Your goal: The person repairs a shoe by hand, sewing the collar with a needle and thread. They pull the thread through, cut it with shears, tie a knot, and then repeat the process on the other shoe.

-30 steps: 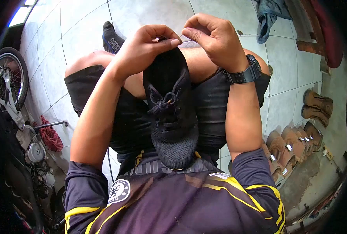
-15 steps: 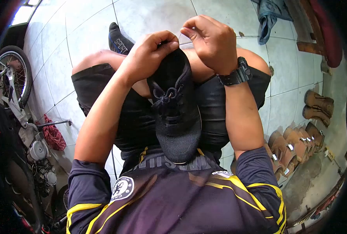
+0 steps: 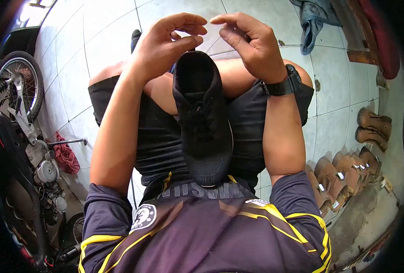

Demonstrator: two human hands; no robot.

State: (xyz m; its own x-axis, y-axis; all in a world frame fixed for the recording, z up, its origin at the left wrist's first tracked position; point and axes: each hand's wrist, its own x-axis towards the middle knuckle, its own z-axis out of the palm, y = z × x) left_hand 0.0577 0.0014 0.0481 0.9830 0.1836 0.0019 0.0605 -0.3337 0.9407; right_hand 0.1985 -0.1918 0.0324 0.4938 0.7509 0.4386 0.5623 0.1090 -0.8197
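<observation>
A black knit sneaker [image 3: 206,150] rests in my lap, its toe towards my shirt and its dark opening facing up. My left hand [image 3: 165,43] hovers at the heel end, fingers parted and slightly curled, the thumb tip right by the heel edge. Across from it, my right hand [image 3: 252,45] is raised with its thumb apart from the bent fingers and nothing between them. The fingertips of both hands nearly meet above the heel. A black watch [image 3: 281,86] is on my right wrist.
Light tiles [image 3: 106,41] cover the floor. A motorcycle wheel [image 3: 17,86] and engine parts stand at left, with a red cloth [image 3: 65,154] beside them. Brown boots [image 3: 372,127] and several brown shoes [image 3: 347,175] line the right wall; blue fabric [image 3: 313,27] lies at upper right.
My left hand has let go of the shoe's heel and its fingers have spread. The right hand's pinch has opened. The lace loops that stood up on the shoe no longer show.
</observation>
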